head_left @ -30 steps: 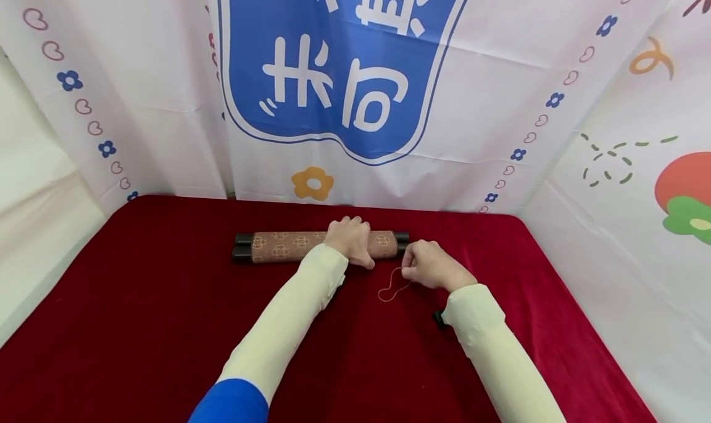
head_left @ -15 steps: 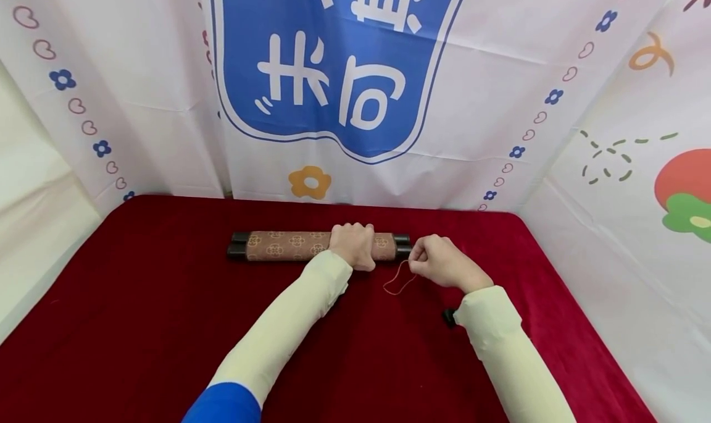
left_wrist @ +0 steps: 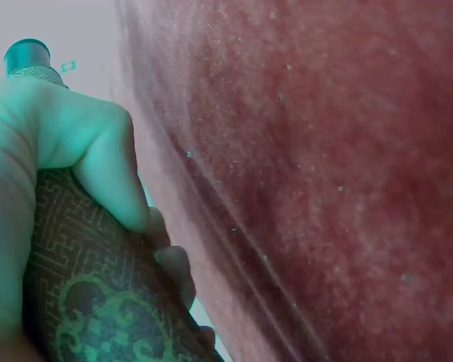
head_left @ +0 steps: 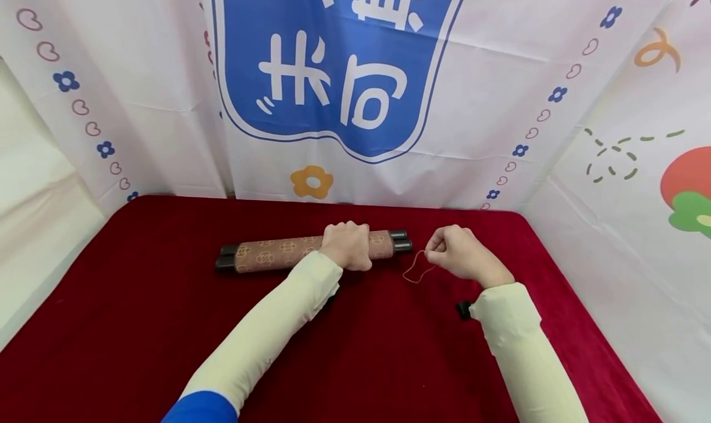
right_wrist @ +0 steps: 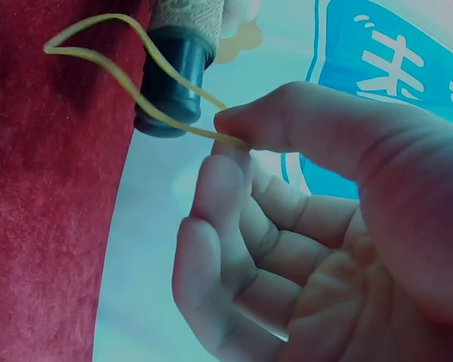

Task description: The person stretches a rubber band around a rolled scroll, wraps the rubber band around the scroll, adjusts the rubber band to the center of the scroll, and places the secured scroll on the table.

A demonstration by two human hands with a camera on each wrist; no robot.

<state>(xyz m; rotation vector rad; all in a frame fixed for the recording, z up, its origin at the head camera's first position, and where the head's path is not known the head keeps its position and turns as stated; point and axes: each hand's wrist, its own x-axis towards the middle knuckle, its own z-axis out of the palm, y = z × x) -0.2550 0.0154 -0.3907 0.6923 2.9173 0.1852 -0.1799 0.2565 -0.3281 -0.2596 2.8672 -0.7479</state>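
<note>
A rolled scroll (head_left: 283, 251) in brown patterned cloth, with two dark rod ends showing at each side, lies slightly tilted toward the back of the table. My left hand (head_left: 347, 245) grips it right of its middle; in the left wrist view the thumb and fingers wrap round the patterned scroll (left_wrist: 113, 302). Just off the scroll's right end, my right hand (head_left: 463, 254) pinches a thin yellowish rubber band (head_left: 408, 275) between thumb and forefinger. Seen from the right wrist, the rubber band (right_wrist: 106, 64) hangs as a loose loop near a dark rod end (right_wrist: 170, 83), apparently not around it.
Dark red velvet cloth (head_left: 355, 361) covers the table. Behind it hangs a white printed curtain (head_left: 483, 102) with a blue sign, and more white cloth (head_left: 639, 238) closes the right side. A small black object (head_left: 464, 310) shows at the right cuff.
My right hand has moved right, carrying the rubber band away from the scroll's end. Under my left hand the scroll has shifted left and tilted, its left end now nearer me.
</note>
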